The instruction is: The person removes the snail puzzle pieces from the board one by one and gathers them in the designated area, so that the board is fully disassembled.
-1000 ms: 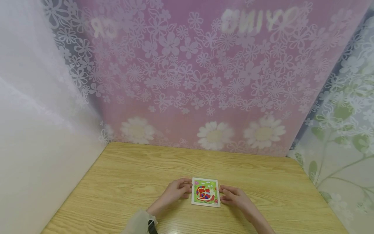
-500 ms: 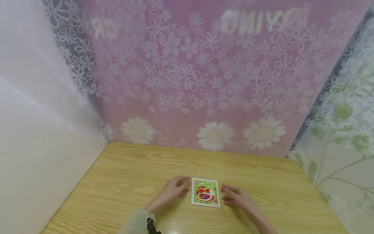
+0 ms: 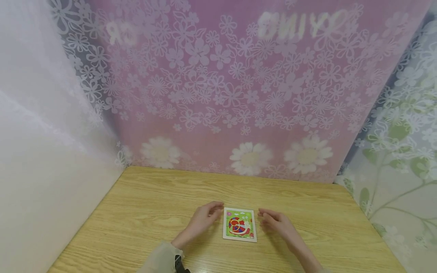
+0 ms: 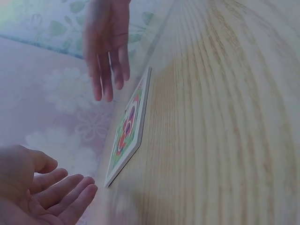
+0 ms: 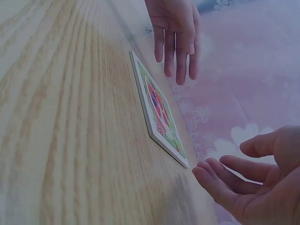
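A small square puzzle board with a white rim and a red and blue snail on green lies flat on the wooden table. To its left, my left hand hovers with relaxed fingers, holding nothing. My right hand is on the other side, its fingers loosely extended and also without anything in them. Seen from the left wrist, the left hand is apart from the board, palm facing it. From the right wrist, the right hand likewise stands just off the board's edge.
The wooden table extends around the board. Behind it hangs a pink floral curtain, with a pale cloth at the left and a leaf-patterned one at the right. A dark watch is on the left wrist.
Both hands have let go of the board's sides and drawn slightly apart, then risen a little and moved forward. The board has stayed in place.
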A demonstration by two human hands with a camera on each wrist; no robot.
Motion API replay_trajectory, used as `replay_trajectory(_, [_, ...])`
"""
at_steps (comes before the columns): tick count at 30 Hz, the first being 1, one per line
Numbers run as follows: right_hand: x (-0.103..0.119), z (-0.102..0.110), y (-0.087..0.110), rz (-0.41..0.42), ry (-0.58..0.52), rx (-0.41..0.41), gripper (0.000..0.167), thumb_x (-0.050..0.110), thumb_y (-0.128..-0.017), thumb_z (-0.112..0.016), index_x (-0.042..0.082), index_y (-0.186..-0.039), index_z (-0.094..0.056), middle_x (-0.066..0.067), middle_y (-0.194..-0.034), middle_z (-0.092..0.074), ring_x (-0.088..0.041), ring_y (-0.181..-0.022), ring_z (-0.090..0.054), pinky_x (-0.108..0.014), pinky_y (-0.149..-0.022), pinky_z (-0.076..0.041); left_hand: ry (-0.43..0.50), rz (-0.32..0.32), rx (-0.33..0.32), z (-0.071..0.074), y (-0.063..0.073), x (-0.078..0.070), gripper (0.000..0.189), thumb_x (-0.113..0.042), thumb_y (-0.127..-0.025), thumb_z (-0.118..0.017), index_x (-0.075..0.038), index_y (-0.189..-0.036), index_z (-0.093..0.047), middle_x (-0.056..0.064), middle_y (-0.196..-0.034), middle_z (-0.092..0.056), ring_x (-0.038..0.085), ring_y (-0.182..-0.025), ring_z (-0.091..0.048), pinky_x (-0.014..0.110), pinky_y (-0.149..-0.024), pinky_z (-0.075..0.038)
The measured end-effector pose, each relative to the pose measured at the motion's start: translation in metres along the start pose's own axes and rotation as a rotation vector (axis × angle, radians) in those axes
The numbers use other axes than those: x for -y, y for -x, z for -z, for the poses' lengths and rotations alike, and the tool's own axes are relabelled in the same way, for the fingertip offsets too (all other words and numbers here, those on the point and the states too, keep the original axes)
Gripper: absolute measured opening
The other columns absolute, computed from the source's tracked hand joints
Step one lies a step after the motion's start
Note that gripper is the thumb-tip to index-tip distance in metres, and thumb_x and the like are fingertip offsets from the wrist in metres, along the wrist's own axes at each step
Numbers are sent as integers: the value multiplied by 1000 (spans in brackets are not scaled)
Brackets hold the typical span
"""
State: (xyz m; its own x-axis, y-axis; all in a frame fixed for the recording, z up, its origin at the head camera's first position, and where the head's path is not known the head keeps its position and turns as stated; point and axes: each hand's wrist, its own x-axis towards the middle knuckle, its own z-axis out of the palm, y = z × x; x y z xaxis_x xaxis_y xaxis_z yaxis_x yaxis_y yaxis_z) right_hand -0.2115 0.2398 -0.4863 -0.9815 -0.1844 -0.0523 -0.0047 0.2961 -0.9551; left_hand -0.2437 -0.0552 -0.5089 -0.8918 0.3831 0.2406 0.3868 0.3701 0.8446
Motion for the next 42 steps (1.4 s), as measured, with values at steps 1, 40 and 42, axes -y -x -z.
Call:
replay_trajectory(1, [1, -1, -1, 1, 5, -5, 50, 20, -107, -51, -16, -142, -47, -34, -137, -55, -40, -114, -65, -41, -93, -56, -25, -12, -5, -1, -1, -1, 32, -12, -105, -56, 2, -133, -61, 17, -124, -69, 32, -107, -70, 37, -88, -58])
replay_trajectory(40, [-6, -13, -29, 20, 216, -70, 34, 15, -104, -57, -7, -128, -65, -22, -128, -67, -36, -117, -65, -37, -88, -59, -735, -251, 269, -38, 6, -8, 46, -31, -104, -58, -12, -145, -55, 6, -152, -51, 27, -142, -46, 59, -112, -37])
replay_trajectory(42, [-5, -14, -29, 21, 227, -73, 33, 14, -104, -58, -6, -127, -66, -21, -127, -68, -35, -116, -65, -37, -87, -59, -731, -258, 280, -38, 7, -9, 46, -32, -104, -57, -12, -146, -55, 7, -152, -50, 27, -143, -44, 58, -112, -37])
